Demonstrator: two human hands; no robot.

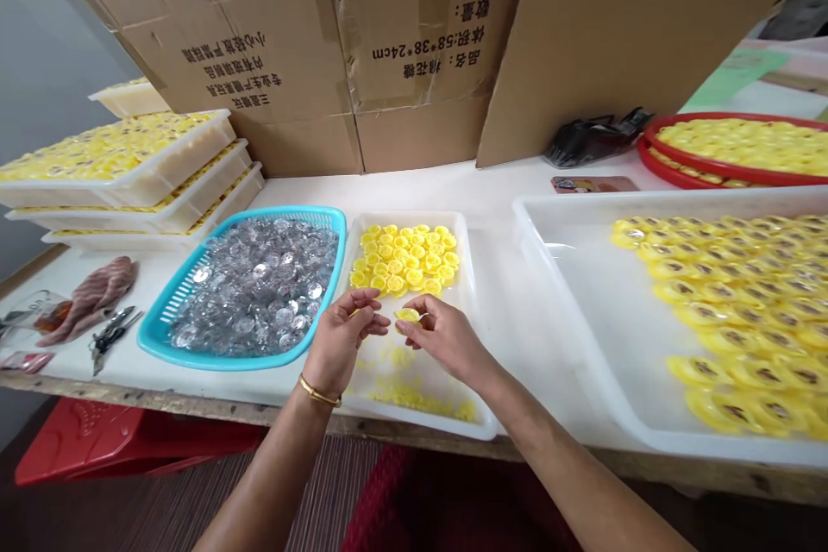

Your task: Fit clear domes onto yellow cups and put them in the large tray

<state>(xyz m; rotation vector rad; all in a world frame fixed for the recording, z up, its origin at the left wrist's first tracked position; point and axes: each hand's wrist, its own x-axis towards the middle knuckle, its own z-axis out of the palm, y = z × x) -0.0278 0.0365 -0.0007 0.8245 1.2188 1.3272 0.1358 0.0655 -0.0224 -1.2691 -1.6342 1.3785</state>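
Observation:
Between the thumb and fingers of my right hand [443, 336] is a small round yellow plastic piece [407, 316], shaped like a shallow cap. My left hand [342, 336], with a gold bangle at the wrist, is just to the left of it, fingers loosely curled and apart, holding nothing that I can see. Both hands are above a white tray [477, 345]. Several similar yellow pieces [404, 254] fill the tray's far half, and small yellow bits are scattered across its near half. Left of the tray, a blue basket [242, 362] holds a heap of clear, shiny round plastic pieces [259, 285].
On the right, a large white tray [569, 310] holds rows of yellow pieces with dark centres. Red round trays [653, 157] and a black bag [592, 141] are behind it. Stacked white trays [213, 155], a cloth [97, 297] and scissors [111, 336] lie left. Cardboard [414, 129] stands behind.

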